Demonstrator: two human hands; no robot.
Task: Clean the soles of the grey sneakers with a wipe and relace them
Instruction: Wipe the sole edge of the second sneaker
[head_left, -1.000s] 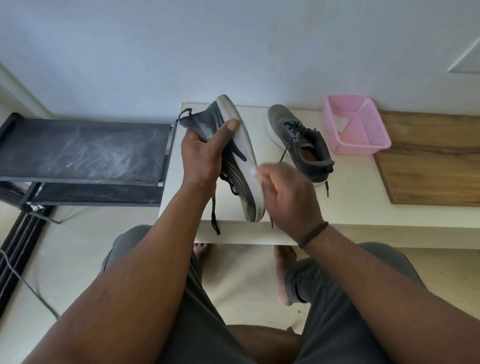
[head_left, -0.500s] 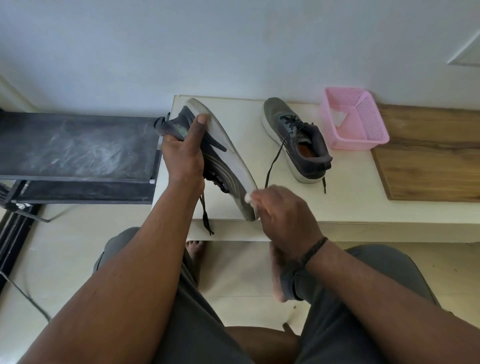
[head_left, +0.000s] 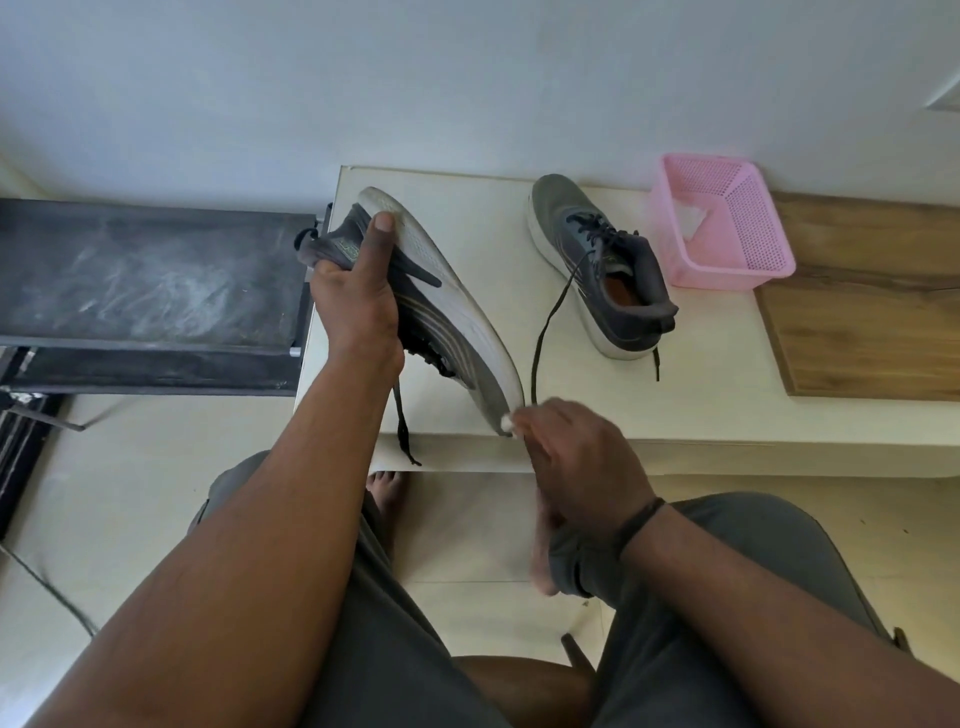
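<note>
My left hand (head_left: 358, 306) grips a grey sneaker (head_left: 441, 317) by its heel end, tilted on its side above the white bench (head_left: 701, 410), with the pale sole facing right and my thumb on the sole. Its black laces dangle below. My right hand (head_left: 571, 452) pinches a small white wipe (head_left: 508, 422) against the sole's edge at the near toe end. The second grey sneaker (head_left: 602, 260) stands upright on the bench to the right, one black lace trailing toward my right hand.
A pink mesh basket (head_left: 727, 260) with a white wipe inside sits at the bench's back right, beside a wooden board (head_left: 857, 322). A dusty black rack (head_left: 145, 270) stands to the left. My knees and bare feet are under the bench edge.
My right hand slid the wipe down the sole from its middle to the near toe end. My left hand tilted the sneaker so its heel leans further left.
</note>
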